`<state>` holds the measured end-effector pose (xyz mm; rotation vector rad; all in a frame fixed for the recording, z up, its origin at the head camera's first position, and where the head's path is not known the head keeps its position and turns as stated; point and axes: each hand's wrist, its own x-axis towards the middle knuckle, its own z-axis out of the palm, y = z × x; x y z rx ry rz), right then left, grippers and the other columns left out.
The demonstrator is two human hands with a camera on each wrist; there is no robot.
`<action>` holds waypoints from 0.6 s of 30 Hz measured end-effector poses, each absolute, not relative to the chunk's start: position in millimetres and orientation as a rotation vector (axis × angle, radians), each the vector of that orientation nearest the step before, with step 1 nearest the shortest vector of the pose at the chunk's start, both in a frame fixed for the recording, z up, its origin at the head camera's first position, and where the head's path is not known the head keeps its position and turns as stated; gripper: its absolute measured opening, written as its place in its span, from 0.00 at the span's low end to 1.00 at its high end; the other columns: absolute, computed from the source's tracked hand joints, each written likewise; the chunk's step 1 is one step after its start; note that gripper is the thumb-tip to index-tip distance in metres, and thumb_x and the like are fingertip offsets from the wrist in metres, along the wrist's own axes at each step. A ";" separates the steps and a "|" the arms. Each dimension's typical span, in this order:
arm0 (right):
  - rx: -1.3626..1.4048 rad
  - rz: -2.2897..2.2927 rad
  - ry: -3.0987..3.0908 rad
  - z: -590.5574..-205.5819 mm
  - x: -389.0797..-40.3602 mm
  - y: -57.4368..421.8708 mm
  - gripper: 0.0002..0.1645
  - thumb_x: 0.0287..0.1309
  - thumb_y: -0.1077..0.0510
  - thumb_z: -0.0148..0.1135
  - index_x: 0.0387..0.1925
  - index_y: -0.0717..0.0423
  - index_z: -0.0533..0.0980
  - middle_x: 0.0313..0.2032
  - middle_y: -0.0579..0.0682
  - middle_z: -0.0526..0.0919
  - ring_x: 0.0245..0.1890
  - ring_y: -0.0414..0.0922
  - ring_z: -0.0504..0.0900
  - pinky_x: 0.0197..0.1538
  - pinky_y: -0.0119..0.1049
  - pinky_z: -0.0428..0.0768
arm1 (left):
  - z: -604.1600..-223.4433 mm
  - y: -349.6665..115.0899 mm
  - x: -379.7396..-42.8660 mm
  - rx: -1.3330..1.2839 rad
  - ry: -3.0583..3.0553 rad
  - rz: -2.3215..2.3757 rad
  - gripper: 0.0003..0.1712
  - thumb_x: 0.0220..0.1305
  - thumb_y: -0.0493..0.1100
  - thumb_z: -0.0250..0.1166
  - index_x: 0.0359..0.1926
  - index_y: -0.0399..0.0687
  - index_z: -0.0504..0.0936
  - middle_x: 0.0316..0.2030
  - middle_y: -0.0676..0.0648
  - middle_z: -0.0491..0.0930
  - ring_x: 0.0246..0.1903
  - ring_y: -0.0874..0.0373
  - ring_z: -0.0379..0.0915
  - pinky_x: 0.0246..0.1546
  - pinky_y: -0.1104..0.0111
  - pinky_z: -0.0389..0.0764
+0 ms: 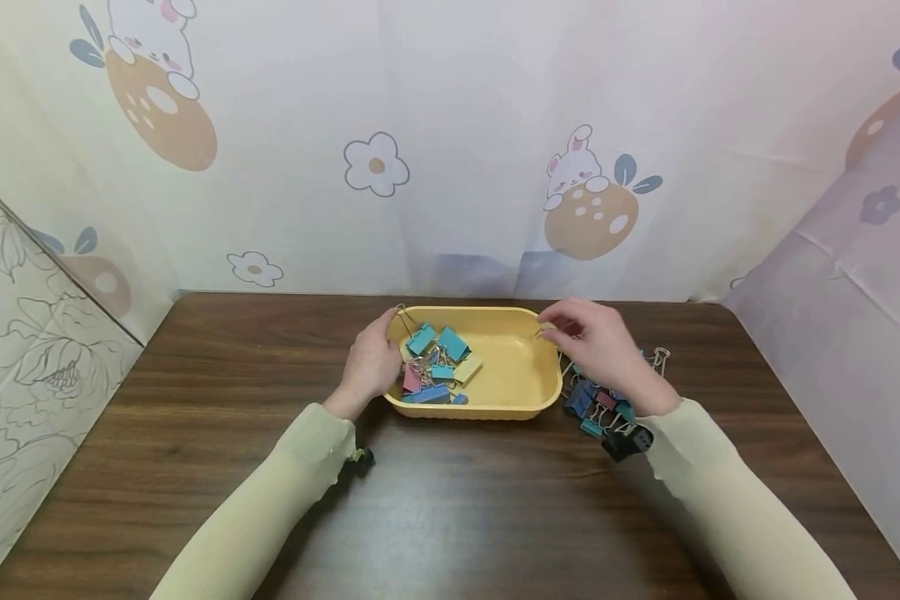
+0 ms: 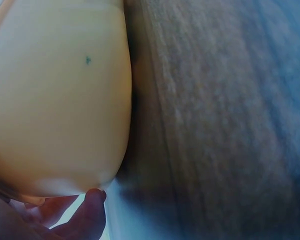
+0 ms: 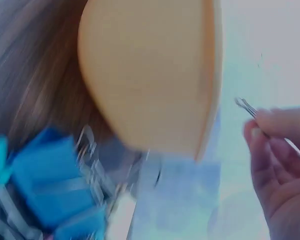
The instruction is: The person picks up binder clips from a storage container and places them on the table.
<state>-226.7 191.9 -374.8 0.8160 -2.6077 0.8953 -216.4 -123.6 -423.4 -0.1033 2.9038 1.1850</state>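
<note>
A yellow plastic tray [image 1: 510, 358] stands on the table, several colored binder clips [image 1: 441, 367] heaped in its left half. My left hand [image 1: 373, 358] holds the tray's left end; in the left wrist view its fingers [image 2: 92, 215] bend against the tray's end wall [image 2: 60, 115]. Above the tray's right rim, my right hand [image 1: 591, 337] pinches a binder clip [image 3: 246, 107] between thumb and fingertips. Its wire handle sticks out in the right wrist view, while the fingers hide the rest.
Beneath the right forearm, to the right of the tray, lies a pile of blue, teal and dark red binder clips [image 1: 585, 400]. A patterned curtain [image 1: 450, 167] hangs behind the brown wooden table [image 1: 450, 500].
</note>
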 end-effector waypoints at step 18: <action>0.693 0.801 -3.040 -411.2 -231.2 237.7 0.08 0.61 0.59 0.58 0.41 0.51 0.80 0.34 0.49 0.82 0.16 0.40 0.77 0.26 0.38 0.77 | -422.3 -122.3 -215.3 -0.120 2.890 1.173 0.31 0.67 0.37 0.46 0.71 0.51 0.56 0.66 0.45 0.62 0.33 0.51 0.73 0.37 0.61 0.73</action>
